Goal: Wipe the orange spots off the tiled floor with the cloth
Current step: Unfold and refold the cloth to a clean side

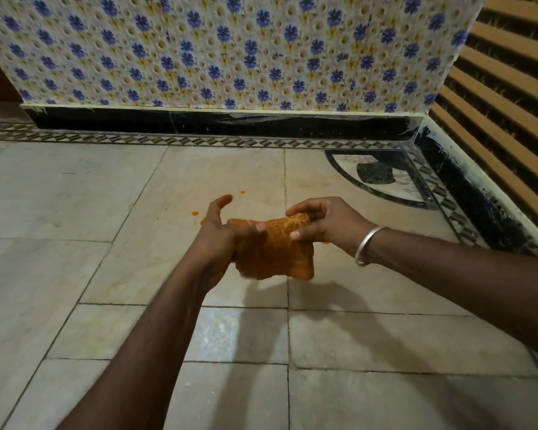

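Observation:
An orange-stained cloth (274,252) hangs folded in the air above the pale tiled floor (106,212), held between both hands. My left hand (218,237) grips its left edge, thumb over the cloth and fingers partly spread upward. My right hand (326,225), a silver bangle on the wrist, pinches the cloth's top right corner. Small orange spots lie on the floor just beyond the hands: one (242,192) farther out, one (195,213) to the left, and one (202,220) partly behind my left hand. A sliver of orange (325,242) shows under my right wrist.
A wall with blue-flower tiles (230,57) and a black skirting (224,124) closes the far side. A patterned border strip (168,139) runs along it. At the right is a dark inlaid corner motif (382,175) and a striped brown surface (503,88).

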`<state>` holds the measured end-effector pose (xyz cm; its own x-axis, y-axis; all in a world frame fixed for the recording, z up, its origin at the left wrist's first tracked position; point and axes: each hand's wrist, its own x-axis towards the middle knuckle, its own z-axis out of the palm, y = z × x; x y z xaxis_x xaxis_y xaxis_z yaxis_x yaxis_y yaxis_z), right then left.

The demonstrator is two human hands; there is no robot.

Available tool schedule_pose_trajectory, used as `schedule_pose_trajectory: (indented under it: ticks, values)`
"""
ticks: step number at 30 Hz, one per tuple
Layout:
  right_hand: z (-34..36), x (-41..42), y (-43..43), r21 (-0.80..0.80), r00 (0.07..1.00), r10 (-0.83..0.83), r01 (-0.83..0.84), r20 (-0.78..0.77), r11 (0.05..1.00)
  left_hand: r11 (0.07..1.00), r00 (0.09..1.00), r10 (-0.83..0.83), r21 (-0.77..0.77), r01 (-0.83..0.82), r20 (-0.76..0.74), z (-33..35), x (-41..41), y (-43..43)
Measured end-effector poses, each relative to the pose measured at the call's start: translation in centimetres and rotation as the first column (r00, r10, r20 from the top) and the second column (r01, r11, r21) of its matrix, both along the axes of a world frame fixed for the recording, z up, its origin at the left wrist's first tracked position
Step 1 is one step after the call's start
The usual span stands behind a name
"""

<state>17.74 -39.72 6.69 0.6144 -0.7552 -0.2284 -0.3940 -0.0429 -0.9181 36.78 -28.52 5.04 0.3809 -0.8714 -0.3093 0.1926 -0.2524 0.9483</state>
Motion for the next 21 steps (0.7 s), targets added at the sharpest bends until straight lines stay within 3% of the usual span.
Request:
schedule_pose_trajectory:
  ticks: [3,6,9,11,14,16,19,21]
  values:
    - [0.0,0.2,-0.1,-0.247,0.99,-0.011,-0.025,-0.142,0.969,0.988,0.968,-0.152,0.031,0.149,0.199,-0.3,0.2,-0.1]
    - [0.7,0.6,-0.4,-0.463,0.978,-0.046,-0.054,-0.203,0.885,0.987,0.819,-0.161,0.09,0.134,0.551,0.5,0.0,-1.2]
    - [2.2,1.4,-1.7,-0.565,0.964,-0.064,-0.097,-0.259,0.819,0.993,0.745,-0.118,0.076,0.09,0.656,2.2,0.8,-3.0]
    - [3.8,1.9,-3.0,-0.529,0.963,-0.077,-0.075,-0.26,0.845,0.985,0.754,-0.167,0.076,0.154,0.635,4.0,1.9,-4.3]
    - [7.6,2.8,-3.8,-0.296,0.993,-0.061,0.028,-0.101,0.955,0.958,0.836,-0.247,-0.008,0.287,0.49,7.9,4.1,-5.5]
    - [10.9,3.7,-4.1,-0.188,0.997,-0.074,0.066,-0.032,0.98,0.945,0.882,-0.267,-0.077,0.319,0.389,10.2,5.3,-6.3]
    - [15.4,5.1,-4.5,-0.217,0.993,-0.103,0.088,-0.062,0.972,0.949,0.932,-0.232,-0.147,0.28,0.279,12.6,6.7,-7.4]
    - [17.7,6.1,-4.9,-0.274,0.984,-0.143,0.11,-0.106,0.956,0.959,0.972,-0.195,-0.182,0.217,0.127,12.9,7.2,-8.0]
